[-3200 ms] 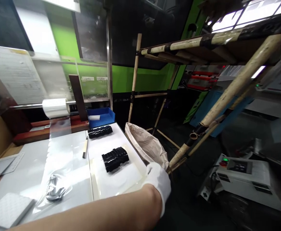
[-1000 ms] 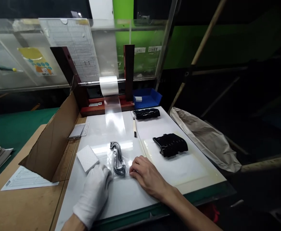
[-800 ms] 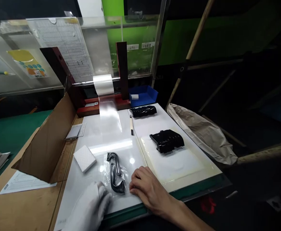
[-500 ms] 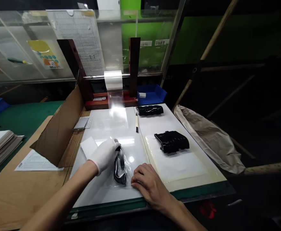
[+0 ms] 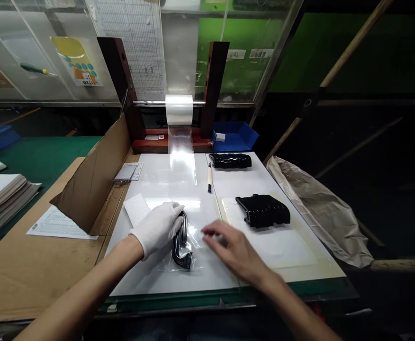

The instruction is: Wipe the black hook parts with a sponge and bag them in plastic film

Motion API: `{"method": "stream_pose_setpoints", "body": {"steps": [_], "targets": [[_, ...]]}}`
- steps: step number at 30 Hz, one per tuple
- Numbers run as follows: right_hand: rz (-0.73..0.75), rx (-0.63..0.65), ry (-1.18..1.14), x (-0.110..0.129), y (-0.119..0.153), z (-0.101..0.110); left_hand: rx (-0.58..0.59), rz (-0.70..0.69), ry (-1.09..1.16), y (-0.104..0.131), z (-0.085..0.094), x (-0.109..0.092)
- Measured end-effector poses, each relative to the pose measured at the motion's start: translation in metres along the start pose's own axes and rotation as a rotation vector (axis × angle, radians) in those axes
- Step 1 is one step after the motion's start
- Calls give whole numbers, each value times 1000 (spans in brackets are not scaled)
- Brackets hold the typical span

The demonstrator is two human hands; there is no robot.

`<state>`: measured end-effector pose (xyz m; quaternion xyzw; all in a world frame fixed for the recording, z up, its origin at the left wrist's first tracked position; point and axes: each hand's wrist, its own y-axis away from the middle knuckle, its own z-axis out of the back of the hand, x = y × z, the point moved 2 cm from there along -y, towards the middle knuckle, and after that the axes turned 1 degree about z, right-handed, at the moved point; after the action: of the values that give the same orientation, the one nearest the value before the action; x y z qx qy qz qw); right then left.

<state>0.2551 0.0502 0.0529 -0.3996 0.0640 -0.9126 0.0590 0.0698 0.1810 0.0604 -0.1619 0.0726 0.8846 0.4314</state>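
Head view first: where do we have our hands?

"Our gloved left hand (image 5: pixel 157 229) has its fingers over the upper end of the black curved parts (image 5: pixel 183 259), which lie in a clear bag on the white board (image 5: pixel 157 279). We cannot tell how firmly those fingers close."

And our bare right hand (image 5: pixel 234 246)?

"Just right of the bag and apart from it, holding nothing, thumb and forefinger spread, slightly blurred."

What else do we see around them?

"A white pad (image 5: pixel 135 208), partly behind our glove; a cutter (image 5: pixel 209 179) beyond the bag; and, to the right, a near black shell (image 5: pixel 267 211) and a far black shell (image 5: pixel 231 161). Behind them we have a film roll (image 5: pixel 179 110) and a blue tray (image 5: pixel 242 138)."
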Motion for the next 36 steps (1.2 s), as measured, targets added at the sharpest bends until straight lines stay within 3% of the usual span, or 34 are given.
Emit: {"method": "stream_pose_setpoints", "body": {"steps": [4, 7, 9, 13, 17, 22, 26, 30, 33, 36], "targets": [[-139, -156, 153, -22, -86, 17, 37, -21, -49, 12, -11, -1], [-209, -157, 282, -38, -127, 8, 46, -7, -91, 13, -16, -1], [-216, -140, 353, -37, -130, -5, 58, -2, -108, 12, -17, -1], [-206, -132, 448, -25, -96, -23, 49, 30, -126, 10, -20, -2], [-283, -145, 485, -23, -81, -19, -42, 65, -133, 14, -21, -4], [-372, -48, 444, -35, -100, -4, -248, 111, -64, 14, 1, 2], [-361, 2, 397, -38, -110, 26, -302, 138, 39, -12, 29, 29], [-218, 88, 372, -32, -129, 56, -194, 123, 150, -53, 37, 70], [-94, 144, 427, -26, -155, 54, -117, 103, 202, -79, 26, 97], [-8, 167, 529, -23, -184, 31, -66, 41, 205, -95, 11, 113]]}}
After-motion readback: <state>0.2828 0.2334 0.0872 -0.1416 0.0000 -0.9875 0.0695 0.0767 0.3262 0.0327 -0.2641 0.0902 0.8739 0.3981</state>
